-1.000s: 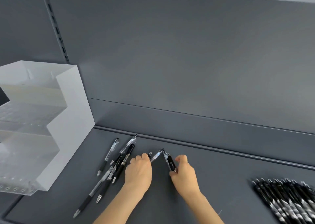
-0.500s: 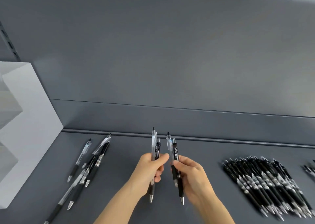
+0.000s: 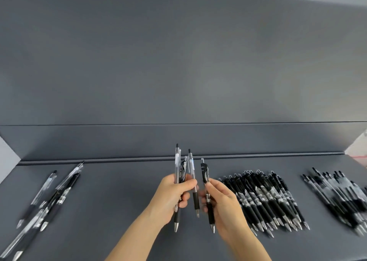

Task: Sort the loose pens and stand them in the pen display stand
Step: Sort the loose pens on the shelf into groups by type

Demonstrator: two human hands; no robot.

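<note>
Left fingers [image 3: 184,199] are curled tight and the thumb is clamped across a bunch [image 3: 177,167] of pens, two clear and one black. They stand upright, clickers up and tips down, in the left hand [image 3: 170,197]. Just beside it, the right hand [image 3: 224,207] pinches a single black pen [image 3: 205,173] between thumb and fingertips. That one is upright too, close to the bunch but not touching it. Both hands hover above the middle of the shelf [image 3: 123,191], towards its front edge.

Out to the right lies a row [image 3: 264,199] of black pens, packed side by side with tips pointing at the front edge. A second batch [image 3: 337,195] lies near the right end, blurred. Over at the left end the loose pens [image 3: 59,193] lie scattered and crossing each other. Of the stand [image 3: 7,157], only a white corner shows at the far left edge.
</note>
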